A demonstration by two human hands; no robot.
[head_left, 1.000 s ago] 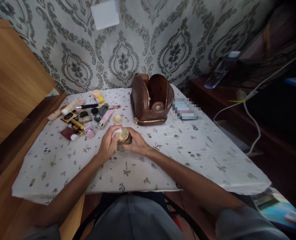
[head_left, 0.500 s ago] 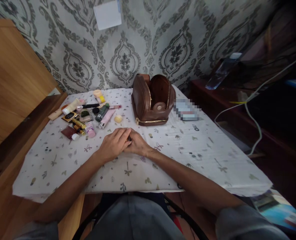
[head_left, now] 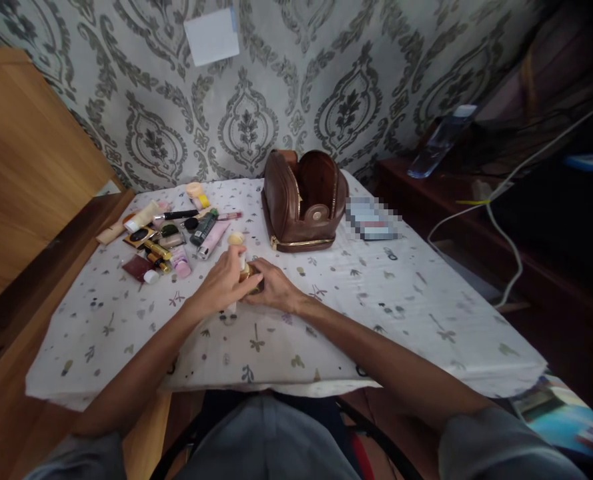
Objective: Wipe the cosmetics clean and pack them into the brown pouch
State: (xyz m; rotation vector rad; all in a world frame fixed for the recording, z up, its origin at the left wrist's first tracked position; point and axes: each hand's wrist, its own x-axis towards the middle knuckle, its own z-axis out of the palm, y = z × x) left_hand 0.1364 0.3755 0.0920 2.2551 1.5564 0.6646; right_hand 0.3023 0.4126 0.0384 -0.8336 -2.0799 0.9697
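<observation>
At the centre of the frame, one left hand (head_left: pixel 217 285) and one right hand (head_left: pixel 279 289) make two, with one gold-coloured round container (head_left: pixel 249 270). The table (head_left: pixel 326 347) also bears one brown bag (head_left: pixel 296 230), one small pale-yellow pot (head_left: pixel 236 238) and, left of centre, one dark green tube (head_left: pixel 205 228), one pink tube (head_left: pixel 213 241), two gold-coloured cylinders (head_left: pixel 159 250) and more cosmetics, too overlapped to count. At upper right, there is one clear bottle (head_left: pixel 439 145).

A grey top (head_left: pixel 266 440) has matching sleeves (head_left: pixel 496 447).

Brown bag (head_left: pixel 296 230), cosmetics (head_left: pixel 205 228) on tablecloth (head_left: pixel 401 313)
</observation>
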